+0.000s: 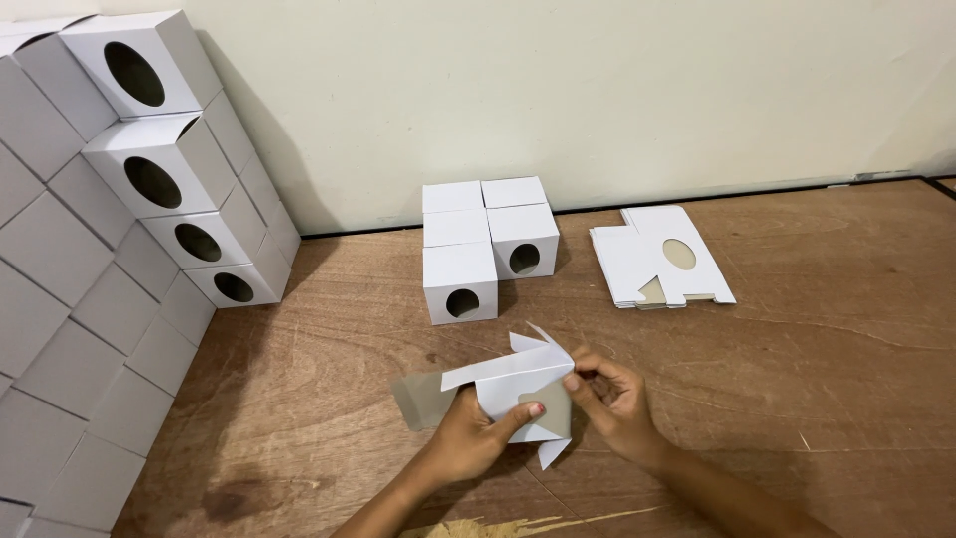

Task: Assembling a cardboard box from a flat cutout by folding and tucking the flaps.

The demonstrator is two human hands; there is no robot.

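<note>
Both of my hands hold a half-folded white cardboard box (508,384) with loose flaps, just above the wooden surface (797,379). My left hand (468,438) grips it from below, thumb on its front face. My right hand (612,399) pinches its right side with the fingertips. A grey-brown inner flap sticks out to the left of the box.
Several finished white cube boxes (483,244) with round holes sit ahead near the wall. A stack of flat unfolded box blanks (657,259) lies to their right. A tall pile of finished boxes (110,229) fills the left side.
</note>
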